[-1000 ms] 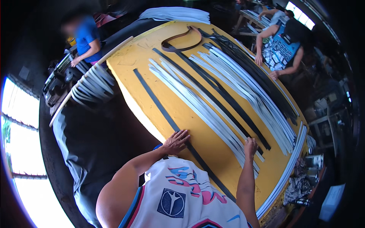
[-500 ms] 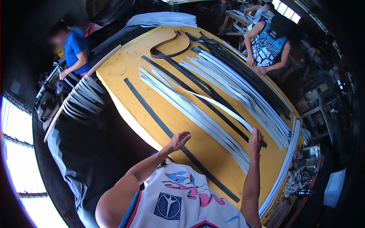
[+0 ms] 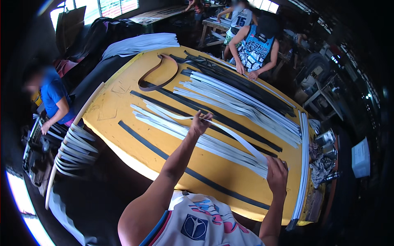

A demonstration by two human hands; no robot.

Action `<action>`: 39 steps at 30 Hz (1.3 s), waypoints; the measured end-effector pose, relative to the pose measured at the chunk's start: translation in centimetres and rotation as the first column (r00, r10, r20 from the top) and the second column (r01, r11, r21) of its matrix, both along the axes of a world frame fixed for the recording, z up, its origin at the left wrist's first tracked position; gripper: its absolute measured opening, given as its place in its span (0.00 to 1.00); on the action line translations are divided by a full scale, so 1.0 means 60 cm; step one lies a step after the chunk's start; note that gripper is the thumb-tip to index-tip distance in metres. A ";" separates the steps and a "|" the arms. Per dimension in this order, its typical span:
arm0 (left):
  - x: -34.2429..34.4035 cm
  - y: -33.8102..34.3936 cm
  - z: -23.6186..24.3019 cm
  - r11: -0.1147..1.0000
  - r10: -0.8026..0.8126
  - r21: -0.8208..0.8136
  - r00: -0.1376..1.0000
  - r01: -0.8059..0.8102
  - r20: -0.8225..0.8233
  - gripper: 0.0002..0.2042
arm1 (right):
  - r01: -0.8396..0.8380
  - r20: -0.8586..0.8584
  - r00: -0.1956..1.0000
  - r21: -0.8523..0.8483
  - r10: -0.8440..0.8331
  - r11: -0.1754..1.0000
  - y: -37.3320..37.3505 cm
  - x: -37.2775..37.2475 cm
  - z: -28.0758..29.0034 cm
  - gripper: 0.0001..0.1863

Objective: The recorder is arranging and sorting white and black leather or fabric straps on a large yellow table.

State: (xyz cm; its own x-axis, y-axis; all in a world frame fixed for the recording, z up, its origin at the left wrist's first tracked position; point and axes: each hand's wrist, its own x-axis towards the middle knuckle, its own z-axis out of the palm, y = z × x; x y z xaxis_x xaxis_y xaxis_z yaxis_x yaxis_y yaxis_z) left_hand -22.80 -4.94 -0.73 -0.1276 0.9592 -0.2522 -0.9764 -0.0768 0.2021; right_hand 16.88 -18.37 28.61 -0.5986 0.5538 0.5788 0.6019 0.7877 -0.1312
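Strip [image 3: 245,141] clamped in right grip [image 3: 277,174]; left grip [image 3: 200,124] unclear; pale bundle [image 3: 217,148] near, strap [image 3: 151,87] beyond.

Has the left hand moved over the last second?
Yes: against the yellow table, the left hand has gone inward, from the lone dark strip by the near edge to the raised white strip.

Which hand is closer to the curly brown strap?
Left hand. In the picture, it's below and right of the brown strap, not touching; the right hand, gripping a white strip, is farther down and right.
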 end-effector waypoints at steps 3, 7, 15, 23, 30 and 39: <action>-0.103 0.030 0.002 0.993 0.118 -0.031 0.989 -0.116 0.091 0.13 | 0.258 0.004 0.966 -0.115 -0.259 0.959 -0.065 0.032 -0.020 0.09; -0.298 0.023 0.018 0.945 0.270 -0.156 0.956 -0.286 -0.116 0.12 | 0.478 -0.013 0.870 -0.223 -0.493 0.849 -0.160 0.065 -0.045 0.10; -0.450 -0.043 0.122 0.852 0.439 -0.102 0.806 -0.514 -0.397 0.09 | 0.624 -0.113 0.732 -0.285 -0.672 0.727 -0.300 0.074 -0.045 0.08; -0.379 -0.162 0.288 0.837 0.486 0.052 0.697 -0.545 -0.527 0.17 | 0.709 -0.179 0.611 -0.311 -0.771 0.633 -0.402 0.175 -0.054 0.11; -0.068 -0.332 0.524 0.867 0.402 0.463 0.807 -0.184 -0.433 0.13 | 0.914 0.049 0.398 0.062 -0.916 0.400 -0.509 0.322 -0.128 0.11; 0.462 -0.554 0.495 0.629 0.506 0.519 0.202 0.579 -0.839 0.05 | -0.814 -0.897 0.092 -0.318 -0.433 0.486 -0.522 0.080 -0.252 0.32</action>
